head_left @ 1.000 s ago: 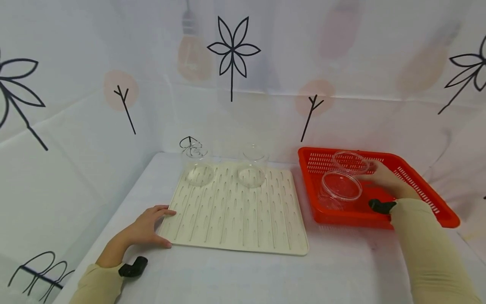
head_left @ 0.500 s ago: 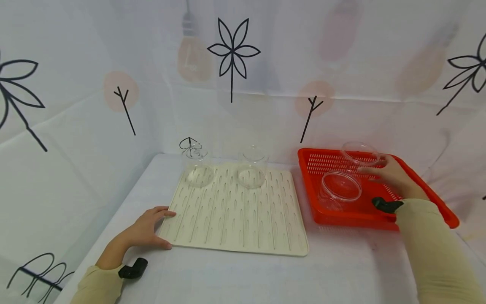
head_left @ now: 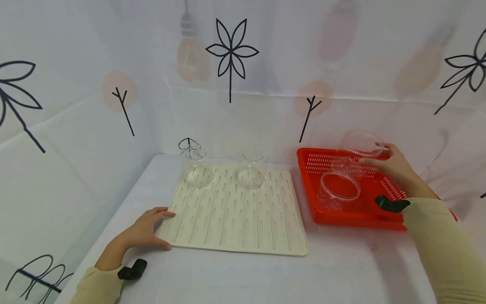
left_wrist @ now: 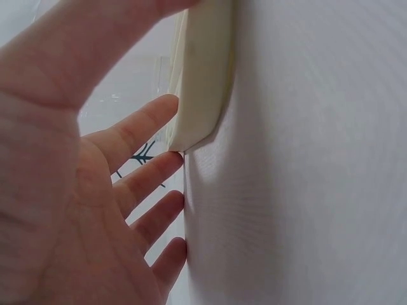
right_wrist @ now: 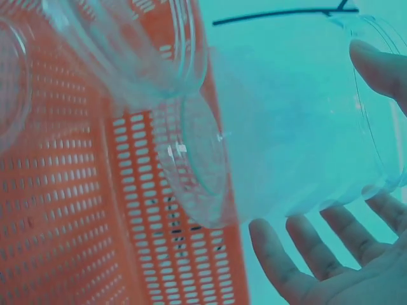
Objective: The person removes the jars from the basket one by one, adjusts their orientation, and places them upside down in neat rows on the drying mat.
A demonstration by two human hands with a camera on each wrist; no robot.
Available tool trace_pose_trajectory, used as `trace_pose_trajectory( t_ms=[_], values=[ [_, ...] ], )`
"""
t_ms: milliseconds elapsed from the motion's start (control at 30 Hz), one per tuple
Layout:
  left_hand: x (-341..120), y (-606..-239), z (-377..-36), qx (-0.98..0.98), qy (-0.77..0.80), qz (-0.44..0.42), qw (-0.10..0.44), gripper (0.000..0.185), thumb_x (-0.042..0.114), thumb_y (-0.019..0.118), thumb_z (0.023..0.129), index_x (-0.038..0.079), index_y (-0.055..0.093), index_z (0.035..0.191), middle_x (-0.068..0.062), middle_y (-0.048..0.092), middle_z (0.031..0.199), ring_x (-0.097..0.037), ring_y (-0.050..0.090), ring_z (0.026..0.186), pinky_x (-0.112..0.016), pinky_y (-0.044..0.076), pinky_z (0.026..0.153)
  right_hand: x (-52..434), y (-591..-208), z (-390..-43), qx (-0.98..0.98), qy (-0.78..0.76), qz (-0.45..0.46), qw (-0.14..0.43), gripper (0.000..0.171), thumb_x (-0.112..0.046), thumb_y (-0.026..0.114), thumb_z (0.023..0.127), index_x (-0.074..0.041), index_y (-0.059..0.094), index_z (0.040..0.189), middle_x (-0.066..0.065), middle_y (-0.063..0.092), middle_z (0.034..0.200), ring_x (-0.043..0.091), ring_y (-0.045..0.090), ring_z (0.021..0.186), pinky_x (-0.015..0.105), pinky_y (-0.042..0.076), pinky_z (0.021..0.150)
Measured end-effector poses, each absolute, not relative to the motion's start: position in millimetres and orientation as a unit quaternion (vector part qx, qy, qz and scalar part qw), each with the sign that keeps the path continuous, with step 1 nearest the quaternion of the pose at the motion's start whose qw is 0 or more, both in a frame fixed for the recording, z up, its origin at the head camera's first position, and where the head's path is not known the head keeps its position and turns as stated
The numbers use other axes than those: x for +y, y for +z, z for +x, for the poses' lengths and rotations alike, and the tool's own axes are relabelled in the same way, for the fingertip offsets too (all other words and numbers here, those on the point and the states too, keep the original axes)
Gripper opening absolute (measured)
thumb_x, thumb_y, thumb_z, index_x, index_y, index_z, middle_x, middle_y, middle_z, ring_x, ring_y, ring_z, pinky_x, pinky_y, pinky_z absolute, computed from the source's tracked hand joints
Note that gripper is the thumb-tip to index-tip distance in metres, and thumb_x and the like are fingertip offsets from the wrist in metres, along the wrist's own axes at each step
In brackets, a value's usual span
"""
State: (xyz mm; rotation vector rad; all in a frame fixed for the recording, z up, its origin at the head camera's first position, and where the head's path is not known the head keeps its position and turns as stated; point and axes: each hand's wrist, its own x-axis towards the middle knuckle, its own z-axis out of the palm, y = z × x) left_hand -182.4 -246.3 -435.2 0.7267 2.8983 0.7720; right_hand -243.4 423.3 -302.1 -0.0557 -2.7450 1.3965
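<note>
Above the red basket the right hand grips a clear jar, fingers curled round it

The person's right hand grips a clear glass jar lifted above the red perforated plastic basket, where another clear jar stands. The left hand rests on the near corner of the cream ribbed drying mat, which carries two glass cups at the back.

Clear glass jar, round, wide-mouthed, empty, held upright above the far side of the red slotted basket, second clear jar standing upright inside the basket
</note>
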Motion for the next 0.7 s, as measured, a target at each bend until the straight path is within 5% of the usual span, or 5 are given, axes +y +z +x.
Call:
trace_pose_trajectory(
  t_ms=[100,333,700],
  values=[
    [-246.0,-433.8,-181.5,0.938,0.251,0.236,0.028,0.088,0.052,0.084,0.056,0.007,0.054,0.125,-0.025,0.040,0.132,-0.047,0.036,0.119,-0.062,0.033,0.091,418.6,-296.5,-239.5,-0.889,0.456,-0.010,0.046,0.091,-0.037,0.063,0.088,-0.005,0.003,0.148,0.016,0.027,0.131,0.004,0.049,0.090,0.017,0.050,0.070],
    [-246.0,-433.4,-181.1,0.938,0.254,0.235,0.032,0.088,0.051,0.084,0.056,0.006,0.054,0.126,-0.026,0.040,0.133,-0.047,0.035,0.120,-0.062,0.032,0.091,408.1,-287.5,-229.5,-0.905,0.418,-0.020,0.079,0.095,-0.043,0.064,0.085,-0.009,0.003,0.149,0.021,0.023,0.138,0.038,0.032,0.118,0.011,0.044,0.063],
    [-244.8,-432.1,-180.0,0.937,0.255,0.236,0.035,0.087,0.050,0.085,0.056,0.007,0.054,0.126,-0.024,0.040,0.133,-0.046,0.034,0.120,-0.061,0.032,0.091,385.7,-269.8,-212.7,-0.908,0.400,-0.020,0.124,0.092,-0.043,0.067,0.083,-0.013,0.010,0.149,0.016,0.028,0.134,0.025,0.037,0.107,0.010,0.044,0.062]
  ],
)
